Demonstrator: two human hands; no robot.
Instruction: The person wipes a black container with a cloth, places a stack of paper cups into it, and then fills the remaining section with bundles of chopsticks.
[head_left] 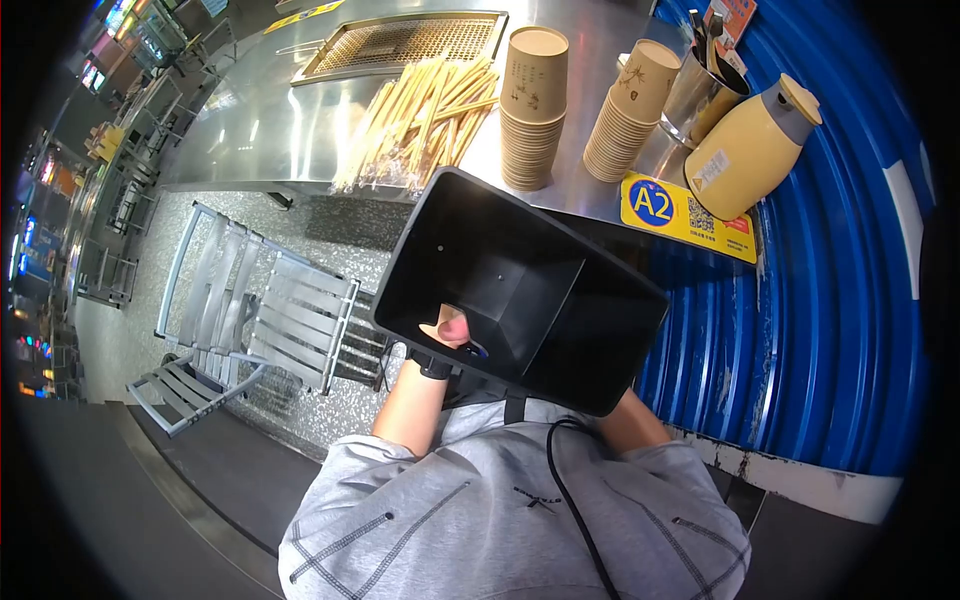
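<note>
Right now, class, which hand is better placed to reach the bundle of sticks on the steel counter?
Probably left. The left hand grips the black bin at its near rim, nearer the sticks; the right hand is hidden behind the bin.

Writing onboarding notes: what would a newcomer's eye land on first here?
The big black bin dominates the centre, tilted open toward the camera, its rim gripped by the left hand. Behind it on the steel counter lie a heap of wrapped chopsticks and two stacks of paper cups, with a yellow jug and a yellow A2 sign by the blue corrugated wall.
</note>
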